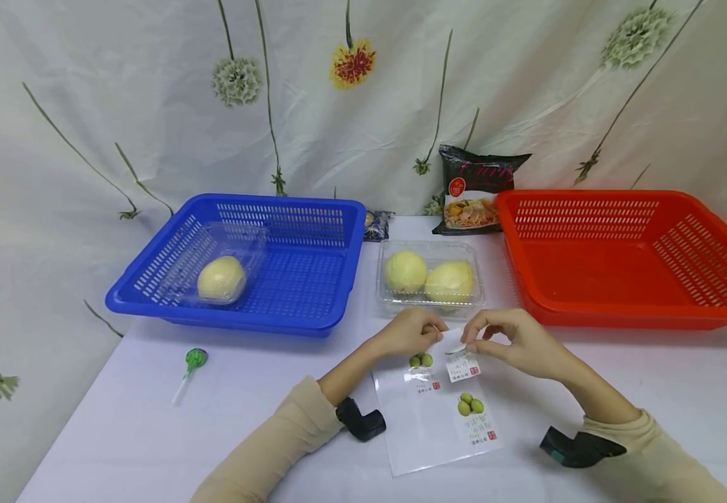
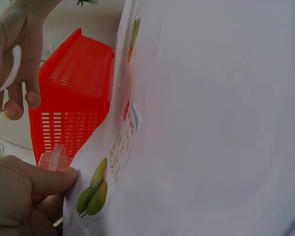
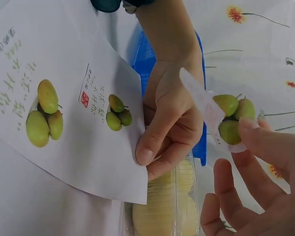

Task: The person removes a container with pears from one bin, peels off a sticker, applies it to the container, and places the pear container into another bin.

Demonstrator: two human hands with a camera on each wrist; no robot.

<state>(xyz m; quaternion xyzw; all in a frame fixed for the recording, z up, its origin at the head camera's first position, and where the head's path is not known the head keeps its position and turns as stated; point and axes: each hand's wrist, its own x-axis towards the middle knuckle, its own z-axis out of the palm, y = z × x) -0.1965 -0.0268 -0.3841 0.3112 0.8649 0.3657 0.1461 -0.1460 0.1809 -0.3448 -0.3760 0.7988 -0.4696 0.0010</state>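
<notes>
My left hand point(image 1: 410, 331) pinches the top edge of a white sticker sheet point(image 1: 422, 436) between thumb and fingers. Printed stickers with green pears and writing remain on the sheet. Between thumb and fingertip, my right hand point(image 1: 520, 341) holds a single pear sticker point(image 3: 229, 118); in the right wrist view it is off the sheet and slightly curled. Just beyond the hands sits a closed clear plastic box point(image 1: 429, 247) containing two pale yellow fruits, one of them a round fruit point(image 1: 406, 272). The left wrist view shows the sheet point(image 2: 211, 98) tilted up, filling most of the frame.
A blue basket point(image 1: 231, 316) at the left contains a clear box with one pale fruit point(image 1: 221, 279). The red basket point(image 1: 627, 314) stands at the right. Behind are a black noodle packet point(image 1: 473, 188) and a small dark packet point(image 1: 377, 226). A green lollipop point(image 1: 196, 359) lies front left.
</notes>
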